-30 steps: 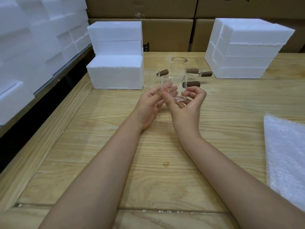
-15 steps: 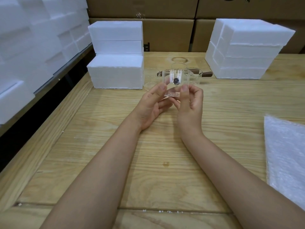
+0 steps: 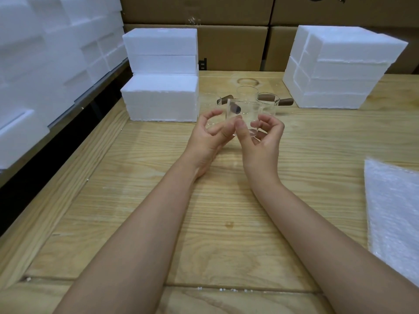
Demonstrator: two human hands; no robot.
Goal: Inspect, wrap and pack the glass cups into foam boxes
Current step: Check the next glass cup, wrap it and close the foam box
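Right, I've got one glass cup (image 3: 246, 116) up off the wooden table (image 3: 226, 223), held between both hands out in front of me, and this reads as the inspect step. My left hand (image 3: 209, 137) cradles it from the near-left side, with fingers curled under the base and the forefinger hooked up near the rim. My right hand (image 3: 260, 141) pinches the wall, thumb pressed on the near face and the other fingers curled round the back. Two hands on clear glass makes sense: I can turn the piece and look through it for chips with less chance of a slip.

Its dark wooden handle (image 3: 234, 108) shows at the upper left of the body, clear of my palms, so my grip stays on the glass itself. Behind it, more cups (image 3: 267, 104) stand on the table, waiting their turn; I can't tell how far back they sit.

Foam boxes (image 3: 161, 94) are stacked on my left and a second stack (image 3: 335, 71) on my right, both handy for packing. The bubble wrap sheet (image 3: 394, 211) lies flat at my right edge, well apart from the hands, so wrapping hasn't begun.

I judge the task early, with nothing visibly wrapped or boxed. The next call would be carrying the cup across to that sheet, and the risk there is a smooth wall sliding under a light pinch.
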